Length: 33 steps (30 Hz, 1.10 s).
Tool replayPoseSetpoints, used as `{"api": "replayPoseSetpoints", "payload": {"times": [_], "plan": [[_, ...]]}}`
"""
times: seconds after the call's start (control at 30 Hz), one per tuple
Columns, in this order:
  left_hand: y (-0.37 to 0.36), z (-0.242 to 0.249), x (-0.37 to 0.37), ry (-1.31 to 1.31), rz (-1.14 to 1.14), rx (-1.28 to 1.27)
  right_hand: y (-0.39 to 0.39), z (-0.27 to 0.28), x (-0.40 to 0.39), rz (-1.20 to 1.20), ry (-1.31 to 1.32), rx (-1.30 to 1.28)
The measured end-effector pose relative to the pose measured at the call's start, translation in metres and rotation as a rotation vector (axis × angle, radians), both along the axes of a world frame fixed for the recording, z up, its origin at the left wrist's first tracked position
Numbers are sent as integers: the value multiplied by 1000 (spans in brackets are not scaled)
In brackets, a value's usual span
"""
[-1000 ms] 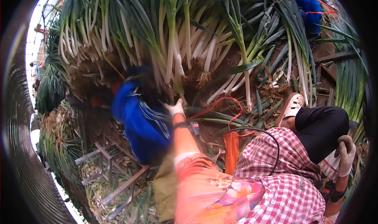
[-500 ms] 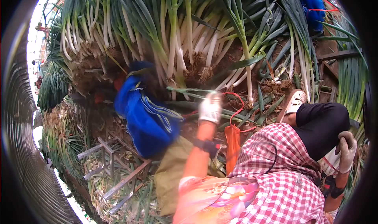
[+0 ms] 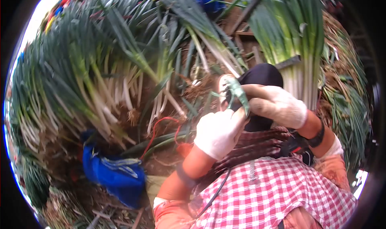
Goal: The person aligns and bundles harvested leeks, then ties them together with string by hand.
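Note:
Both my hands wear white gloves and meet above my bent knee. A limp green strip [image 3: 239,94], too blurred to tell whether leaf or tape, hangs folded between them. My left hand [image 3: 219,134] pinches its lower end between thumb and fingers. From the other side, my right hand [image 3: 277,106] closes its fingertips on the strip's edge. Beyond them lie loose long green onions [image 3: 213,50] with white stems. A thick bundle of green onions [image 3: 291,40] stands to the right of my knee.
A large heap of green onions [image 3: 88,68] spreads along the left, roots toward me. Nearer are a blue bag [image 3: 112,172] with pale strings and a red cord [image 3: 155,134] on the soil. Metal bars [image 3: 289,62] cross beside the right bundle. More onions [image 3: 345,92] lie far right.
My view has swung to the right. My right hand has come up from beside my knee to meet my left hand, which has brought the green strip in from the left.

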<state>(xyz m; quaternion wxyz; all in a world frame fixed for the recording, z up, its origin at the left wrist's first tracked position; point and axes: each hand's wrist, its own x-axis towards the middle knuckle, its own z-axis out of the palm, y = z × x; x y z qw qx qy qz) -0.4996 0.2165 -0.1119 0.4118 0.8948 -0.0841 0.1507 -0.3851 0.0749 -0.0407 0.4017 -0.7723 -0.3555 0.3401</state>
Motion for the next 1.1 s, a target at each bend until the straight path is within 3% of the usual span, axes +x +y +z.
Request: {"api": "replayPoseSetpoints", "payload": {"times": [0.13,0.27,0.33,0.4,0.6,0.87,0.93,1.0,1.1], "plan": [[-17,7,1,65,-79,59,3,6,6,-447,791,237],[-17,-10,-10,111,32,107,-25,16,33,-511,973,585],[-8,-15,-15,179,108,140,-43,19,53,-455,819,620],[3,-31,-17,100,178,201,-56,16,65,-556,748,643],[39,-44,-26,217,331,358,-98,10,101,-746,638,791],[58,-38,-20,2,449,411,-143,7,124,-770,636,960],[70,-43,-20,17,490,422,-167,7,138,-766,617,991],[82,-45,-20,-34,496,462,-190,5,153,-556,751,1038],[92,-44,-19,-70,544,481,-206,14,157,-553,625,1071]]}}
